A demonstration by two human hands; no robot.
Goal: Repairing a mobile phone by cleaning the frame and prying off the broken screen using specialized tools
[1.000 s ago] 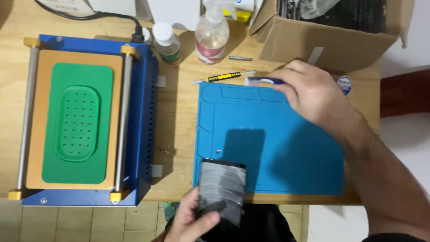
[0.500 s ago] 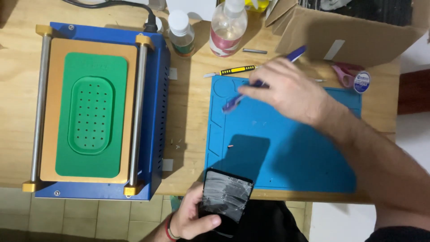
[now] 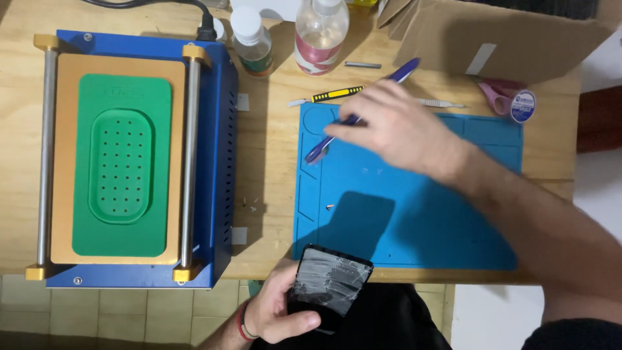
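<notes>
Nearest the body, the left hand [image 3: 275, 314] is gripping a phone [image 3: 329, 284] with a cracked, taped face, holding it just off the counter [image 3: 269, 149] edge, below the blue mat [image 3: 414, 207]. A moment ago the phone was sitting a little further left; it is now drifting towards the mat. Further out, the right hand [image 3: 395, 126] is closing around a purple tool [image 3: 353, 120] and is carrying it over the mat's upper left corner, where 1 second ago it was only reaching for it at the mat's far edge. So tool and phone are coming together. Beyond lie a yellow-handled tool [image 3: 334, 96], 2 bottles [image 3: 321, 32], and left, the blue machine [image 3: 217, 155].
</notes>
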